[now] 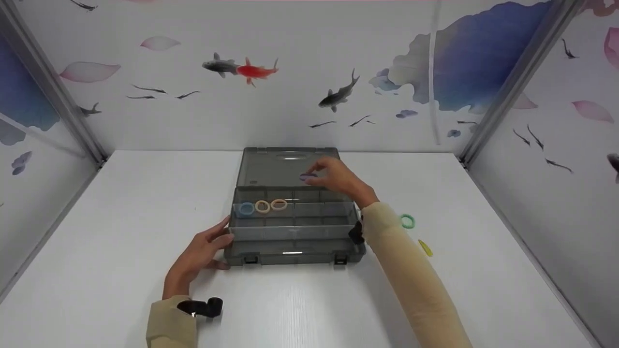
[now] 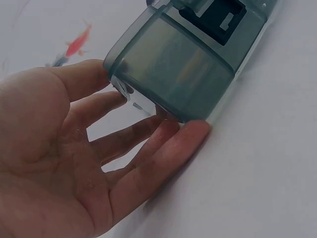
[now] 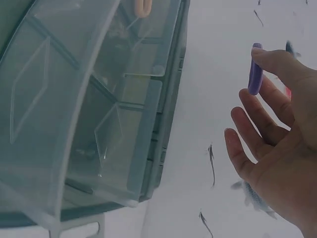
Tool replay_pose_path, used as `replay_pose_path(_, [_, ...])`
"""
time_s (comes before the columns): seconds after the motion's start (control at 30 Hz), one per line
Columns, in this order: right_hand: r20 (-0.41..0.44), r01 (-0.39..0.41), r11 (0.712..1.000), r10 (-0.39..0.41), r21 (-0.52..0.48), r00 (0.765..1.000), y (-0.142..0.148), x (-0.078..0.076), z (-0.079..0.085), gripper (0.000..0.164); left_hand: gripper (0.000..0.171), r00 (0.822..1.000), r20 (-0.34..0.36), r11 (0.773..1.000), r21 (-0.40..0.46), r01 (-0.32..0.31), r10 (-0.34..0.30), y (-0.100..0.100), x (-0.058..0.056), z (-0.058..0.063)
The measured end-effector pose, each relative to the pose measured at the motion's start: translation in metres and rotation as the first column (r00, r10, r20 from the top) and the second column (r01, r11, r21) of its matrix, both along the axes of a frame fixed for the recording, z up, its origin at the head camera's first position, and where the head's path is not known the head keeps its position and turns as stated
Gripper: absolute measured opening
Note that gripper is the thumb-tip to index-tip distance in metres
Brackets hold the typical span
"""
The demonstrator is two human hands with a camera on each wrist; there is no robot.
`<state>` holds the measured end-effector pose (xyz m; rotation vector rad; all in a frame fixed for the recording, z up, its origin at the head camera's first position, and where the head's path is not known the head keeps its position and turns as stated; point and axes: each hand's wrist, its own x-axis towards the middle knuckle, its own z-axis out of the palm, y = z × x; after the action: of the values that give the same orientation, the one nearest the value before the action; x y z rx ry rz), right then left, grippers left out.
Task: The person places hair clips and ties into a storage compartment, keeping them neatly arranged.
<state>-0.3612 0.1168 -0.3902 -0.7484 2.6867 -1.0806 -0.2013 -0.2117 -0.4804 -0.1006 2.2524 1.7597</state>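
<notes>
A grey see-through compartment box [image 1: 300, 259] lies on the table with its lid [image 1: 266, 169] folded back. My left hand [image 1: 196, 253] rests against the box's left end, its fingertips spread along the corner in the left wrist view. My right hand [image 1: 338, 178] is raised over the lid and pinches a purple hair tie [image 3: 255, 74] between thumb and forefinger; the other fingers are spread. In the box's back row sit a blue hair tie [image 1: 246, 214] at the left end and two beige hair ties [image 1: 262, 212] beside it.
On the table [image 1: 483, 290] to the right of the box lie a green hair tie [image 1: 413, 221] and a yellow hair clip [image 1: 425, 247]. Patterned white panels [image 1: 290, 106] close off the back and both sides. Clear dividers [image 1: 324, 209] split the box into several compartments.
</notes>
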Motion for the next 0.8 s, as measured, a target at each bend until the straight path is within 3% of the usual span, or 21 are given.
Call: replay_pose_path(0.8, [0.170, -0.021, 0.996, 0.005, 0.089, 0.985, -0.027, -0.006, -0.032, 0.025, 0.064, 1.000, -0.011, 1.000, 0.004, -0.002, 0.002, 0.002, 0.002, 0.000])
